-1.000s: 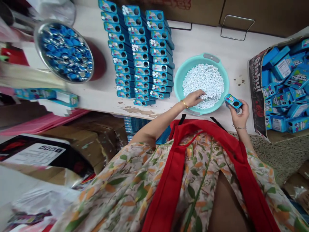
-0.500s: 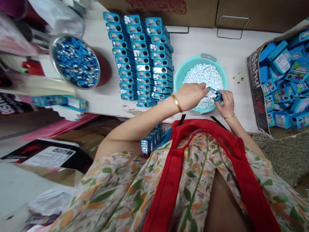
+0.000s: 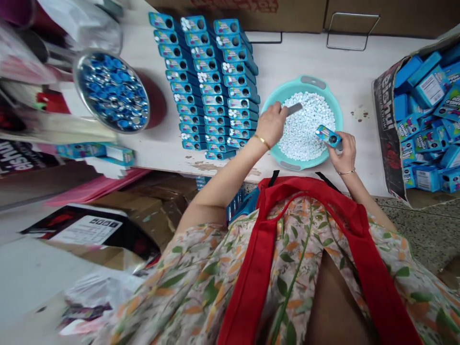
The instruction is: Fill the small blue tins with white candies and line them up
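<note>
My left hand, with a gold bangle at the wrist, is closed around a small flat grey scoop. The scoop is over the left part of a turquoise basin, which holds many small white candies. In my right hand is a small blue candy box, gripped by its near end over the right side of the basin. A dark round hole shows in the box's upper face, with a little white at its far end.
Left of the basin stand three rows of blue boxes with round holes, some with white candies on top. A metal bowl of blue-and-silver caps is farther left. At right, a carton holds blue boxes. Cardboard lines the back.
Both hands came together over the basin, candies heaped at the box's opening. Now they are apart: my left hand has drawn back left with the scoop, and the box's hole shows clear.
</note>
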Demonstrator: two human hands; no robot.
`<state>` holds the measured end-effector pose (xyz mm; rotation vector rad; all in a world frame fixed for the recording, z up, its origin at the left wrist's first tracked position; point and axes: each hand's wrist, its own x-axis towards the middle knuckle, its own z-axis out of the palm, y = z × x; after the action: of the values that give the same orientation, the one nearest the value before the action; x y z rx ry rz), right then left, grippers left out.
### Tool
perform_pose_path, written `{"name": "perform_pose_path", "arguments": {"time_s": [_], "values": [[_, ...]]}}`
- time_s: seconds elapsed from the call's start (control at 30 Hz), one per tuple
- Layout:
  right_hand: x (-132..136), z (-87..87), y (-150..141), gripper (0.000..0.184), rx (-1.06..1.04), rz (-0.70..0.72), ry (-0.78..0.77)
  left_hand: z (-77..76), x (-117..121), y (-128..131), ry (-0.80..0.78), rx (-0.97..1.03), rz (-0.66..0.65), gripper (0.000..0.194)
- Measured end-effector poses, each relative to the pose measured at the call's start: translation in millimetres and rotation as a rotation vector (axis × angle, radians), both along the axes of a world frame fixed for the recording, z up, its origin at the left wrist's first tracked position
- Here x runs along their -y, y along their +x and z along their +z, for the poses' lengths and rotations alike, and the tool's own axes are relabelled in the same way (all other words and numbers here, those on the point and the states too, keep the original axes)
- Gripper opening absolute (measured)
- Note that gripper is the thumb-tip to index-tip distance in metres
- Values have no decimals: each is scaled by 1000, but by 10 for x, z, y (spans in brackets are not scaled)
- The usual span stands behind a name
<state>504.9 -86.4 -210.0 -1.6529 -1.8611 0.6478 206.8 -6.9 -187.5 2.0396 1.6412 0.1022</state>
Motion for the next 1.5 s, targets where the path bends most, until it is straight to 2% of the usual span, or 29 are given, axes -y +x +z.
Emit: {"name": "perform_pose_path", "arguments": {"time_s": [0.07,0.1,0.13,0.2,0.3,0.4,0.47,0.57,0.63,0.7,0.77,0.87,1.0,1.13,1.27,1.37,1.43,1.5], "values": [[-1,32,54,57,-24,-35,-16,-457,-121,-11,-61,-10,88,47],[1,47,77,59,-32,-47,-22,-635,-153,30,-99,-21,107,49],[5,60,98,59,-37,-57,-25,-774,-161,97,-134,-30,100,50],[20,76,135,60,-47,-76,-25,-938,-108,284,-193,-24,20,51],[44,74,187,62,-75,-105,-21,-995,103,591,-240,35,-140,50],[52,41,238,63,-95,-137,4,-982,358,789,-287,96,-199,54],[46,9,270,63,-102,-158,39,-974,487,815,-345,151,-216,58],[27,-39,312,62,-100,-177,74,-930,579,678,-402,283,-235,58],[12,-62,329,62,-92,-173,88,-833,578,491,-370,379,-250,53],[-2,-74,327,60,-72,-157,107,-648,542,270,-298,454,-282,46],[-17,-78,296,57,-35,-117,122,-374,483,69,-219,481,-326,42],[-40,-80,188,51,47,-18,131,142,376,-95,-134,421,-394,40],[-57,-97,-23,45,143,107,143,789,259,1,-126,157,-484,39],[-37,-132,-182,38,160,163,166,1234,239,302,-160,-157,-506,39],[-12,-191,-238,39,137,178,167,1531,324,638,-158,-292,-469,40],[-4,-233,-235,40,115,184,167,1667,397,755,-158,-349,-497,45],[2,-247,-214,40,101,186,170,1654,411,699,-163,-357,-500,46],[9,-248,-174,39,93,171,166,1488,374,543,-142,-338,-434,43]]}}
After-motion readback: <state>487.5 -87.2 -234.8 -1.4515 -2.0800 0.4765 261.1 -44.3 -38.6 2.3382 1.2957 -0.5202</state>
